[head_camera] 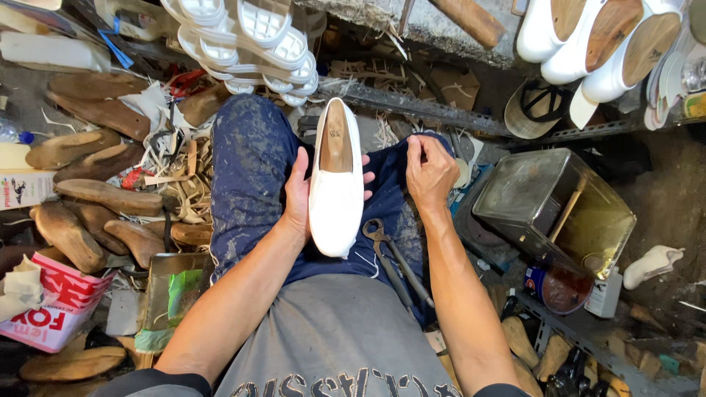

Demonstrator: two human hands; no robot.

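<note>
My left hand [300, 192] grips a white slip-on shoe [335, 192] on a wooden last, holding it upright over my lap with the toe toward me. My right hand [429, 173] hovers just right of the shoe with fingers curled, pinching something too small to make out. A pair of metal pincers [393, 265] lies on my right thigh below the shoe. I sit in stained blue trousers [250, 169] and a grey shirt.
Wooden shoe lasts [88, 191] and scraps lie piled at the left. White soles [243, 37] are stacked at the top, white shoes on lasts [596, 37] at top right. A metal tin [551, 209], a glue can [559, 288] and a metal rack stand on the right.
</note>
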